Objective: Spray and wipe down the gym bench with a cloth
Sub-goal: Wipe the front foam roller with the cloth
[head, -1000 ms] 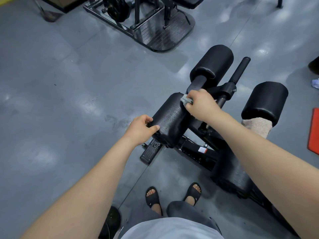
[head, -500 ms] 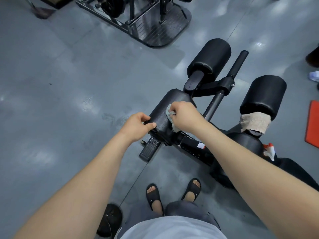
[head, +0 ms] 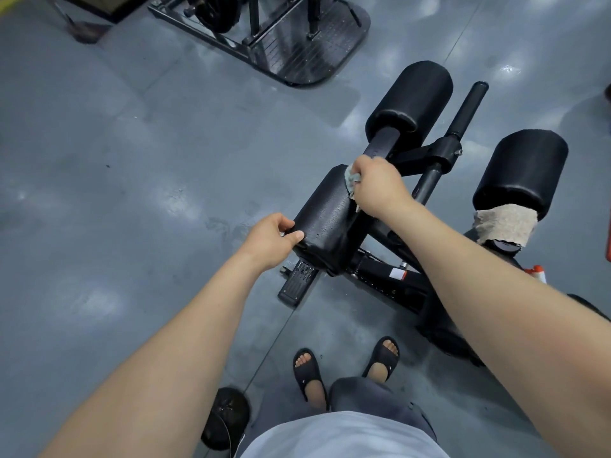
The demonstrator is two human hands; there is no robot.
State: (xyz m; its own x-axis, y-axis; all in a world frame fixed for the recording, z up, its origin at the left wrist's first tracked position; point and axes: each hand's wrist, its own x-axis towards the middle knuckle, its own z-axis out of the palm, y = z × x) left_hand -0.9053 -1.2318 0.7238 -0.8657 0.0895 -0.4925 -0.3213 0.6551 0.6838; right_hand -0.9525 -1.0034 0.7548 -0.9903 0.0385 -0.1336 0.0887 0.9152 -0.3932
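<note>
A black gym bench stands on the grey floor, with several roller pads on a black frame (head: 426,153). The nearest pad (head: 325,216) is wet with droplets. My left hand (head: 269,238) grips that pad's near end. My right hand (head: 377,185) holds a small grey cloth (head: 349,178) bunched in its fingers and presses it on the pad's far end. A beige towel (head: 504,226) is wrapped under the right pad (head: 522,168). A spray bottle's red and white top (head: 537,271) peeks out behind my right forearm.
Another black machine with a perforated footplate (head: 310,51) stands at the top. A dark round weight (head: 228,418) lies by my left forearm. My sandalled feet (head: 344,365) stand close to the bench base. Something red (head: 607,242) sits at the right edge.
My right hand slid the cloth down the near pad toward me, then back up to its far end. My left hand stayed gripping the pad's near end.
</note>
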